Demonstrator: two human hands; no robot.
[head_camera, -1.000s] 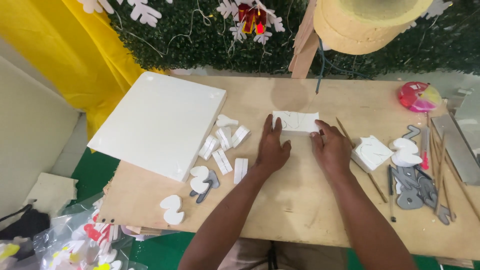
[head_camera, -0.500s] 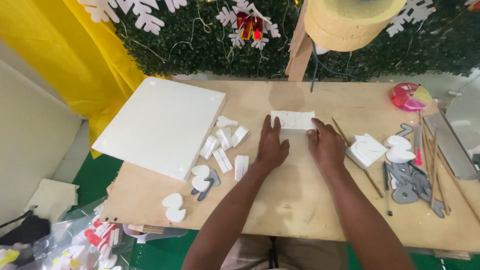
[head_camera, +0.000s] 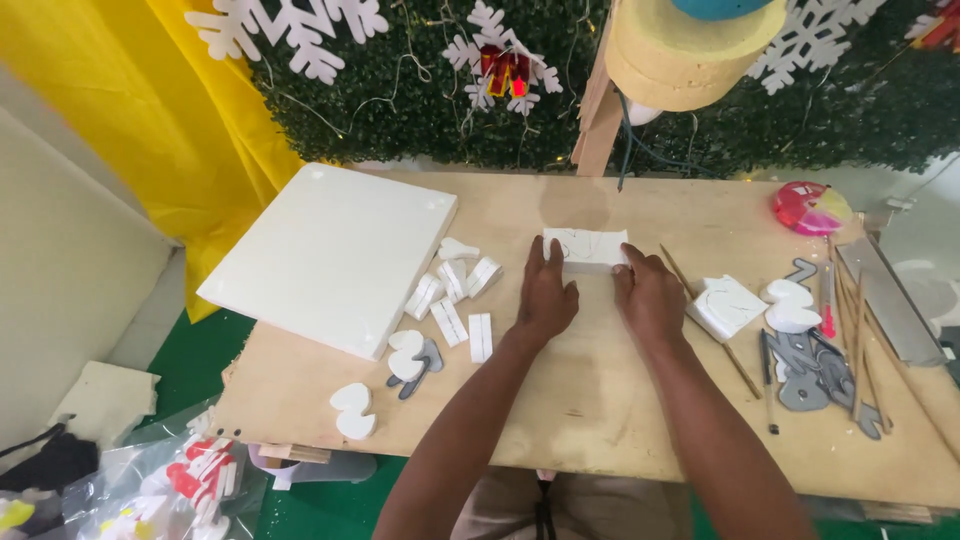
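Plywood table (head_camera: 600, 400) in front of a green hedge wall with white snowflake cutouts. Big white foam board (head_camera: 330, 255) lies flat at your left. Small rectangular white foam block (head_camera: 585, 247) sits mid-table, long axis left-right, pencil lines on top. Your left hand (head_camera: 547, 295) and right hand (head_camera: 650, 295) press flat beside it, fingertips touching its ends, fingers spread, nothing pinched. Short foam strips (head_camera: 455, 300) lie nearby.

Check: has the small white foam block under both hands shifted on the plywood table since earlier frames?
No. The small white foam block sits equally far from the large white foam board.
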